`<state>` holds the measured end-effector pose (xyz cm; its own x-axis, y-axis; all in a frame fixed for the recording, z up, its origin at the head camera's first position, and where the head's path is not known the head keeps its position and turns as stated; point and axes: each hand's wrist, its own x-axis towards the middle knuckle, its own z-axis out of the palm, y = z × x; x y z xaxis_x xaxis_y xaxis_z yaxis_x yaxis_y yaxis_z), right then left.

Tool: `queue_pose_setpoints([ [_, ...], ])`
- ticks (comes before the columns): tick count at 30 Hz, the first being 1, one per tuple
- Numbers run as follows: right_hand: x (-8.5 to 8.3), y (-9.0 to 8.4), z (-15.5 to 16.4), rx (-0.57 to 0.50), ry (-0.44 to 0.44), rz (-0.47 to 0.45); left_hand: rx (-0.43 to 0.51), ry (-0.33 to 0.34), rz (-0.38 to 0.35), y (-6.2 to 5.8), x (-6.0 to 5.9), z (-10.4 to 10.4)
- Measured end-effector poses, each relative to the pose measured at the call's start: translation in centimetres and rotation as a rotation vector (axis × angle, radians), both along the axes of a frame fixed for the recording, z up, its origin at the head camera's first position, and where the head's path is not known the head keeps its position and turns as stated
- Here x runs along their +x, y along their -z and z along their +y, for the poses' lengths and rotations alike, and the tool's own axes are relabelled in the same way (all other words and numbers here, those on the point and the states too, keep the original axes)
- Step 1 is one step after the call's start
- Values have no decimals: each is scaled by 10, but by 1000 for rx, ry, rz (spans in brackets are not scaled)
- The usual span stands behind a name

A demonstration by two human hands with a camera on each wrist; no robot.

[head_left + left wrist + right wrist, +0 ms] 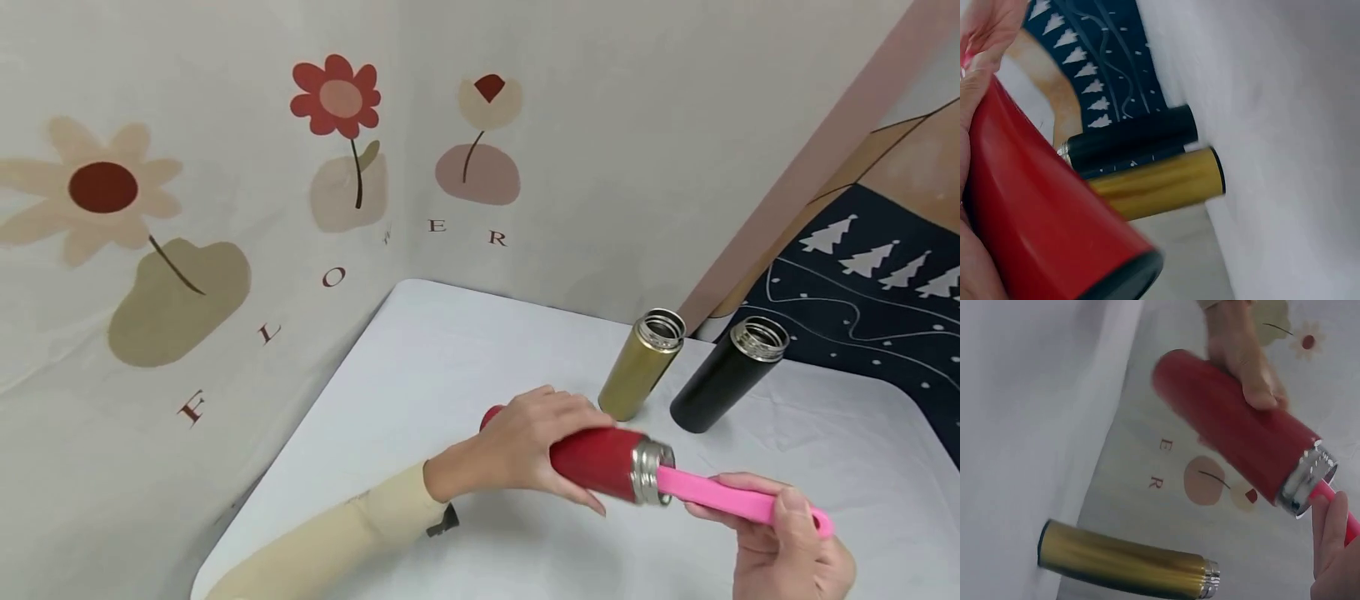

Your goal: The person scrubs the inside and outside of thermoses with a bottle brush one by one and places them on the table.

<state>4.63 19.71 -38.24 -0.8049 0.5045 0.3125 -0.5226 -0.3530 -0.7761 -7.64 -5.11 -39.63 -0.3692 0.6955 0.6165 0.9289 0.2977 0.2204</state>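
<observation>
My left hand (525, 446) grips a red flask (596, 461) and holds it sideways above the white table (420, 367), its steel mouth (651, 473) pointing right. A pink handle (738, 500) enters that mouth, and my right hand (783, 542) holds its outer end. In the left wrist view the red flask (1041, 231) fills the lower left, with my fingers (985, 37) at the top corner. In the right wrist view the left hand (1241, 356) wraps the red flask (1235, 425), and the pink handle (1338, 509) shows at its mouth beside my right fingers (1329, 550).
A gold flask (641, 367) and a black flask (727, 375) stand open-topped at the table's back right, just behind the red flask. A flower-print cloth (187, 208) walls the left and back. A dark tree-print cloth (870, 275) hangs at the right.
</observation>
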Motion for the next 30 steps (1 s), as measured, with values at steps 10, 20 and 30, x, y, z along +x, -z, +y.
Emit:
queue_pose_setpoints([
  [10, -3, -5, 30, -207, 24, 22, -128, 74, -346, 1, -4, -20],
  [20, -10, -1, 70, -361, -17, 143, 9, -30, -183, 16, -7, -39],
  [30, -10, 16, 110, -332, -22, 200, 86, 40, -354, 20, -9, -44],
])
